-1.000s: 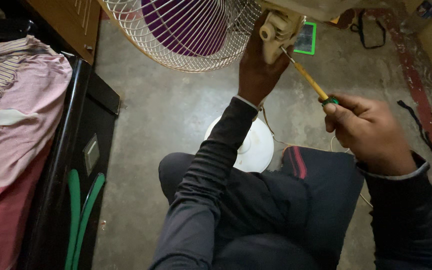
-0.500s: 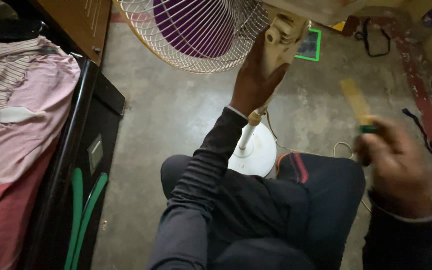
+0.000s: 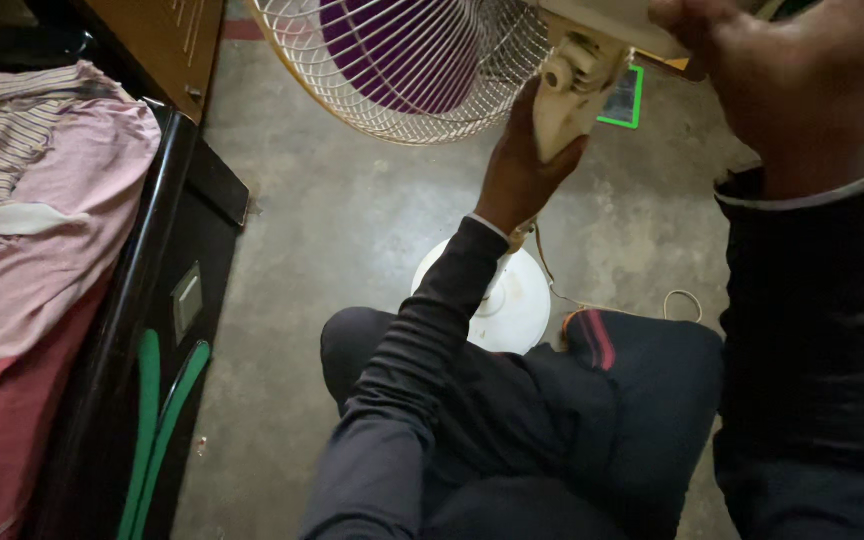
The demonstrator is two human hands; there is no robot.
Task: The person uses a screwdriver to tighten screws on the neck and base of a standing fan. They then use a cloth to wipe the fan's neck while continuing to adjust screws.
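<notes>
A pedestal fan leans over my lap: a cream wire guard [image 3: 402,100] around purple blades [image 3: 392,45], a cream neck joint [image 3: 567,95] and a round white base [image 3: 502,300] on the concrete floor. My left hand [image 3: 517,175] grips the neck joint from below. My right hand [image 3: 772,70] is raised close to the camera at the top right, beside the fan's motor housing. Its fingers are closed around a screwdriver, and only a sliver of the green handle [image 3: 790,8] shows at the frame's top edge.
A black cabinet [image 3: 167,300] with green straps [image 3: 157,420] stands at the left, with pink cloth [image 3: 42,250] and a striped cloth [image 3: 12,130] on it. A wooden door [image 3: 162,30] is behind. A green-edged flat object [image 3: 624,100] and a thin cable [image 3: 677,300] lie on the floor.
My right hand pulled the screwdriver off the fan's neck and lifted it up and toward the camera. My left hand kept hold of the neck.
</notes>
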